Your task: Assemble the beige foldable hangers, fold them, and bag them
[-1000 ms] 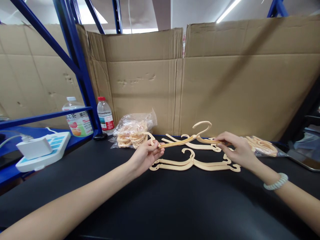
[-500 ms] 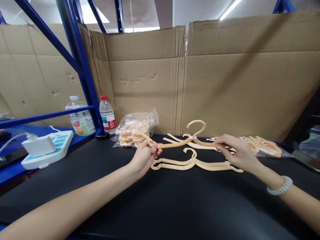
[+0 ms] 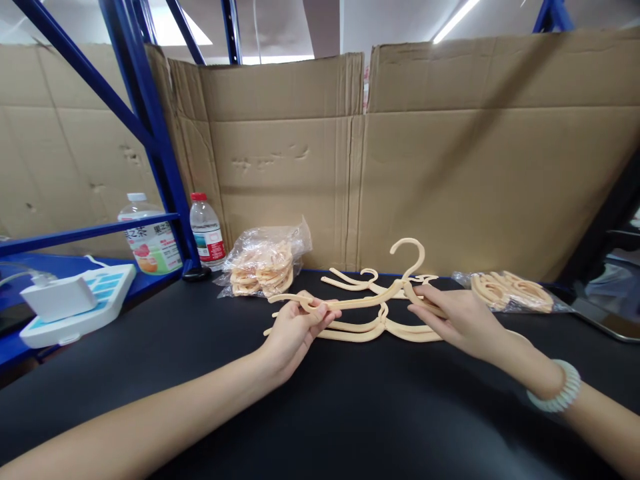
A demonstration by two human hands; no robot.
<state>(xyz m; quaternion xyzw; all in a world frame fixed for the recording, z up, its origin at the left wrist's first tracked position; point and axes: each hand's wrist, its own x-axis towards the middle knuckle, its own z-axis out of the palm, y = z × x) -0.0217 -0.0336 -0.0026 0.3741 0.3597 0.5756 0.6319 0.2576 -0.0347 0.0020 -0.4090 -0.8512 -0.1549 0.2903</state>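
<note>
A beige folding clothes hanger (image 3: pixel 367 300) is held up between my two hands, its hook upward. My left hand (image 3: pixel 295 333) is closed, pinching the hanger's left arm near its curled end. My right hand (image 3: pixel 463 320) is closed round the right arm, which bends down from the centre joint and is partly covered by the fingers. Just below the held hanger, other beige hangers (image 3: pixel 355 335) lie together on the black table (image 3: pixel 340 413), partly hidden by both hands. More beige hangers (image 3: pixel 345 285) lie behind it.
At the back left sits a clear bag of beige hanger parts (image 3: pixel 265 263); another bag (image 3: pixel 513 291) lies right. Two bottles, one red-capped (image 3: pixel 207 230), stand by the blue frame (image 3: pixel 157 147). A white power strip (image 3: pixel 75 313) is far left. Cardboard (image 3: pixel 280 160) walls the back.
My right hand has moved left along with the hanger's right arm, which now points more steeply downward. The held hanger has come lower, over the hangers in front. The view has shifted slightly.
</note>
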